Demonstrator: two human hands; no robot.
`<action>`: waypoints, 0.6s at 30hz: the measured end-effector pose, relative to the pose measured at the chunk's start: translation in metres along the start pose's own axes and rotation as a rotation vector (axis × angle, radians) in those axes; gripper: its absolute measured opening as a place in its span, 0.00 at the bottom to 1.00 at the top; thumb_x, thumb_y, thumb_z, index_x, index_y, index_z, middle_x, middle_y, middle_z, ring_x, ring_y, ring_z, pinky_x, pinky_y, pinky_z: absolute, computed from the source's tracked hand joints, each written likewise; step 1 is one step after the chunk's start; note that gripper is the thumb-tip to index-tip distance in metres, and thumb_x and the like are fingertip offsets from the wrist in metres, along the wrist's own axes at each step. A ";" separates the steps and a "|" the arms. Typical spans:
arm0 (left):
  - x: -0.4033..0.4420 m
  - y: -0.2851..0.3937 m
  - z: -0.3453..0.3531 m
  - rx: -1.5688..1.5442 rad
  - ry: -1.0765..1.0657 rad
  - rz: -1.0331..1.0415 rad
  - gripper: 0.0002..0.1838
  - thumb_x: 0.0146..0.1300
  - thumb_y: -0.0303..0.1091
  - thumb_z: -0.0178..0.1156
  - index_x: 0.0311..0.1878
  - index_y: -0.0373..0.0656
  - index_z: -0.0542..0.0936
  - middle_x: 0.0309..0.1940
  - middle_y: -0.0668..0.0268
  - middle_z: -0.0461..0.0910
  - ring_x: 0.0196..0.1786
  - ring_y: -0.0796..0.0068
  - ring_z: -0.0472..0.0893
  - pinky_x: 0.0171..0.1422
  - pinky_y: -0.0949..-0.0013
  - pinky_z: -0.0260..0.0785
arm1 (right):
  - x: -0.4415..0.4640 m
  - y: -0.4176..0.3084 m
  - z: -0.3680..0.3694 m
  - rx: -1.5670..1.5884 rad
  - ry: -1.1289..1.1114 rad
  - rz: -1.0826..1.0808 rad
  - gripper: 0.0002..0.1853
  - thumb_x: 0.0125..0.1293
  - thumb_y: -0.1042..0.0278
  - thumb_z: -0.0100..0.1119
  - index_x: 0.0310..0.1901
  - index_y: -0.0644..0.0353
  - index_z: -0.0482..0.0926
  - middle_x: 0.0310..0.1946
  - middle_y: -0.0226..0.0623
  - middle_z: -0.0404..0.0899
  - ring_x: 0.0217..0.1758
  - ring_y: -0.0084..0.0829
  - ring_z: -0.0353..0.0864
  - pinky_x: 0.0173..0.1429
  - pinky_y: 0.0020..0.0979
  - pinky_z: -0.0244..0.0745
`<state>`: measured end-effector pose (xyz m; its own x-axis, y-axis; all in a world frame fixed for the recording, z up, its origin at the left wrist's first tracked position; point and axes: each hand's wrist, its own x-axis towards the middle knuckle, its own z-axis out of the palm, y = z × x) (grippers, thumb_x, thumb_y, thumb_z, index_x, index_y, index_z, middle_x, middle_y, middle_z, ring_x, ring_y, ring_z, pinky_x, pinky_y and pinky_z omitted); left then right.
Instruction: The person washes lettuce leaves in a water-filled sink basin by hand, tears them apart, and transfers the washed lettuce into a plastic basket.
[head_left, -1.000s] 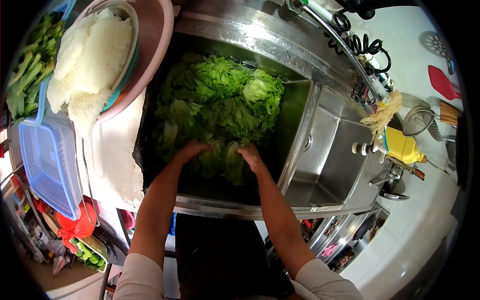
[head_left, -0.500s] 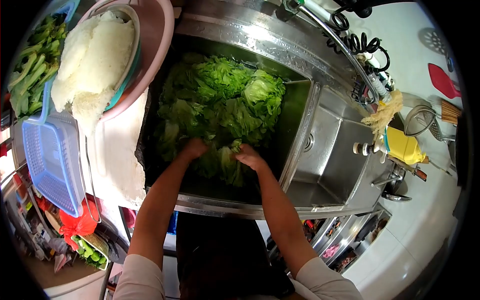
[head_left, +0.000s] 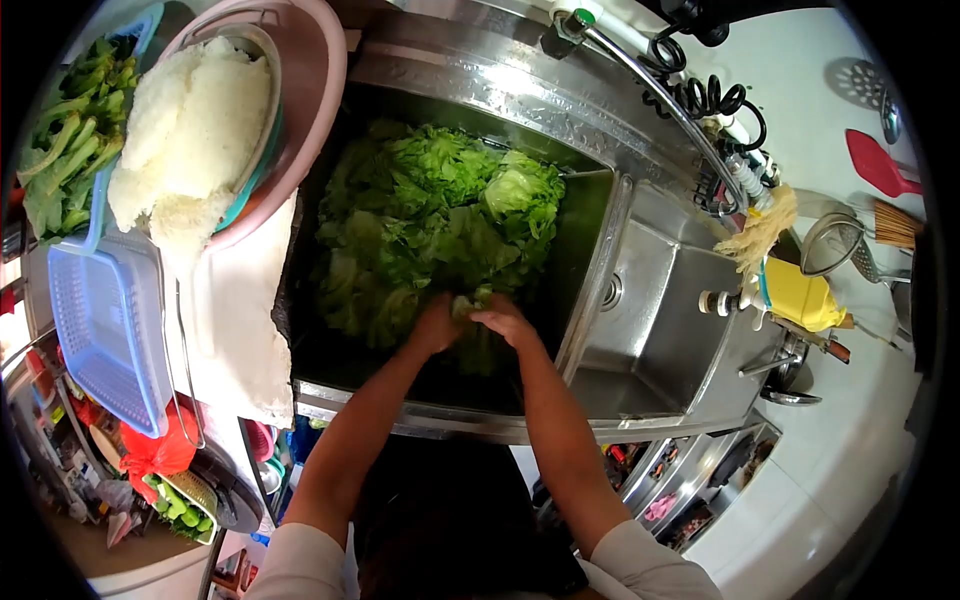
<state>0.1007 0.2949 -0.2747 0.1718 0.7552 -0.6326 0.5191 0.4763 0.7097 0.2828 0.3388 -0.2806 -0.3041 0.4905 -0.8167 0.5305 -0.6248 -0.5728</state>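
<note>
My left hand [head_left: 437,326] and right hand [head_left: 507,320] meet over the deep sink [head_left: 587,235], a small lettuce piece [head_left: 467,306] between them. My right fingers are curled in against it, nearly closed; my left ones are partly hidden, so I can't tell how far open they are. Loose lettuce [head_left: 430,220] fills the sink from ten to one o'clock of my hands. The steel basin [head_left: 655,300] lies at three o'clock, the pink tub [head_left: 318,125] at ten, the blue basket [head_left: 112,345] at nine.
</note>
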 end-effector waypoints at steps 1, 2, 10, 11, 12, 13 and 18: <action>0.013 -0.016 0.008 -0.153 -0.085 -0.043 0.34 0.49 0.36 0.73 0.60 0.37 0.71 0.58 0.49 0.75 0.60 0.51 0.75 0.60 0.56 0.69 | 0.005 -0.001 -0.001 -0.119 -0.027 0.026 0.24 0.55 0.63 0.66 0.50 0.68 0.75 0.44 0.46 0.78 0.47 0.39 0.76 0.47 0.39 0.71; 0.018 -0.021 0.008 -0.305 -0.170 -0.089 0.37 0.48 0.37 0.74 0.61 0.37 0.70 0.60 0.50 0.74 0.61 0.53 0.74 0.62 0.57 0.69 | 0.013 0.010 -0.003 -0.237 -0.057 0.050 0.24 0.54 0.62 0.67 0.49 0.69 0.76 0.43 0.47 0.79 0.45 0.39 0.77 0.47 0.39 0.71; 0.031 -0.078 -0.005 -0.443 -0.391 0.056 0.40 0.48 0.30 0.75 0.66 0.39 0.69 0.58 0.58 0.77 0.59 0.64 0.75 0.64 0.61 0.67 | 0.037 0.009 -0.011 -0.697 -0.030 -0.090 0.24 0.57 0.56 0.65 0.49 0.67 0.77 0.47 0.50 0.78 0.49 0.47 0.78 0.49 0.45 0.75; 0.032 -0.082 -0.005 -0.485 -0.409 0.074 0.38 0.48 0.28 0.75 0.64 0.39 0.72 0.56 0.59 0.79 0.58 0.64 0.76 0.65 0.61 0.67 | 0.033 0.002 -0.010 -0.737 -0.044 -0.041 0.26 0.58 0.55 0.65 0.53 0.66 0.76 0.52 0.51 0.77 0.54 0.49 0.77 0.51 0.47 0.76; 0.032 -0.086 -0.006 -0.482 -0.418 0.062 0.36 0.49 0.27 0.74 0.64 0.39 0.72 0.56 0.60 0.79 0.58 0.65 0.76 0.65 0.62 0.67 | 0.029 -0.006 -0.008 -0.750 0.003 0.006 0.27 0.58 0.55 0.65 0.54 0.66 0.75 0.53 0.49 0.77 0.54 0.48 0.78 0.52 0.47 0.76; 0.032 -0.088 -0.010 -0.477 -0.424 0.050 0.35 0.49 0.27 0.73 0.64 0.40 0.73 0.57 0.60 0.78 0.58 0.65 0.76 0.65 0.62 0.67 | 0.028 -0.008 -0.006 -0.762 0.049 0.050 0.28 0.58 0.54 0.66 0.55 0.65 0.75 0.53 0.48 0.77 0.54 0.48 0.78 0.52 0.46 0.76; 0.029 -0.097 -0.024 -0.634 -0.455 -0.054 0.31 0.55 0.28 0.69 0.64 0.40 0.73 0.57 0.61 0.78 0.58 0.66 0.76 0.65 0.63 0.67 | 0.012 0.014 0.006 0.050 -0.096 -0.176 0.23 0.57 0.65 0.61 0.55 0.62 0.77 0.46 0.37 0.80 0.48 0.32 0.77 0.53 0.34 0.71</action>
<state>0.0355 0.2814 -0.3547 0.5574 0.5300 -0.6390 -0.0171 0.7769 0.6294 0.2819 0.3325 -0.2990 -0.4637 0.5362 -0.7053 0.4237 -0.5650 -0.7080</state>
